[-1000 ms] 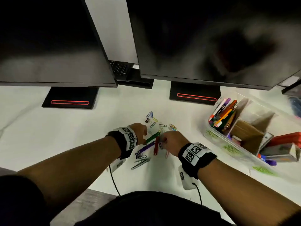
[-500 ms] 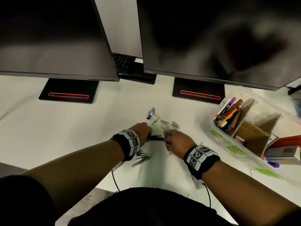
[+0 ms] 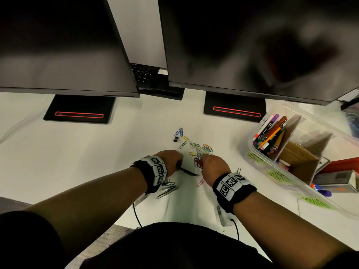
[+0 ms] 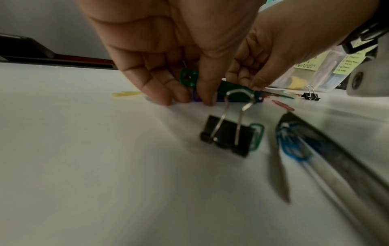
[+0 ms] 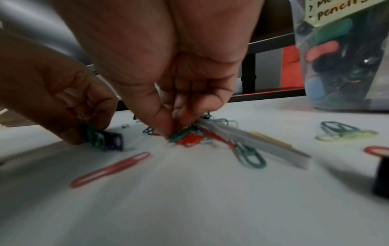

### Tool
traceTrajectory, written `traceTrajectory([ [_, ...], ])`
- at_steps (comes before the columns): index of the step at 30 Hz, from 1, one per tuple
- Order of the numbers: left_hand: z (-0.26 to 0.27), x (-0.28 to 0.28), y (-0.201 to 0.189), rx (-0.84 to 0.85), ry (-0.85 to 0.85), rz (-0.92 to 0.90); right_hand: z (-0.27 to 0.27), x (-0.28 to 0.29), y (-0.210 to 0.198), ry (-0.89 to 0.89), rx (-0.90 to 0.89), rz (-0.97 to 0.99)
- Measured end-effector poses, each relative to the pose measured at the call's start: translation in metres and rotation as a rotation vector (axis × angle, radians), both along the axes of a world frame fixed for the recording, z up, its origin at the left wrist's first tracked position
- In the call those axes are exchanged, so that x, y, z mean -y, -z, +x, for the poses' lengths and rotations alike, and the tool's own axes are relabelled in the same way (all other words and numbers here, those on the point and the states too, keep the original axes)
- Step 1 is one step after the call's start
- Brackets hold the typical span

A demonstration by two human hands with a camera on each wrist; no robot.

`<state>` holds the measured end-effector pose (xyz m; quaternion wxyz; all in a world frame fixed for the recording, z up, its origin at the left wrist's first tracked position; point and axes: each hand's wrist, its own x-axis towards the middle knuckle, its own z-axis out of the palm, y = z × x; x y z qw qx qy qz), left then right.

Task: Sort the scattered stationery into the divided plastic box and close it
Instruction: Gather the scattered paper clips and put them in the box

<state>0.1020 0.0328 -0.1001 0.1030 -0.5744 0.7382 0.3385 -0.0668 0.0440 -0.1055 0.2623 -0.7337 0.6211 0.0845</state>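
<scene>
Head view: we see both hands low on the white worktop [image 3: 58,162], close together near its front edge.
Left hand [image 4: 168,66]: fingers and thumb curled, pinching a green and a purple clip strip [image 4: 231,93] against the worktop.
Right hand [image 5: 179,83]: fingertips bunched, pinching a red clip [image 5: 190,139] within the paper clip pile [image 3: 202,149].
Divided plastic box [image 3: 252,152]: lid off, at the worktop's right edge, holding markers [image 3: 270,133].

Two monitors [image 3: 58,45], two hands [image 3: 171,159], one box [image 3: 303,191].
</scene>
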Motion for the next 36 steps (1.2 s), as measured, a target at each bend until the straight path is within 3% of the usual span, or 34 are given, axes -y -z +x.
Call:
traceTrajectory([
  [11,0.040,0.018,-0.012,0.070,-0.141,-0.013,0.002,0.003,-0.011,0.005,0.251,-0.128],
  [14,0.052,0.017,-0.012,0.072,-0.194,-0.006,0.012,0.001,-0.011,-0.107,0.289,-0.035],
  [17,0.060,0.014,-0.011,0.070,-0.226,-0.006,0.022,-0.004,-0.006,-0.291,0.232,0.129],
  [20,0.066,0.010,-0.010,0.071,-0.236,0.003,0.027,-0.004,0.002,-0.346,0.171,0.162],
  [27,0.076,0.003,-0.004,0.066,-0.263,0.016,0.022,0.004,0.004,-0.085,0.245,0.032],
  [32,0.079,0.002,-0.004,0.074,-0.244,0.024,0.017,0.011,0.009,0.086,0.124,-0.089],
  [36,0.079,0.003,-0.003,0.068,-0.238,0.017,0.006,0.015,0.009,0.152,0.068,-0.025],
])
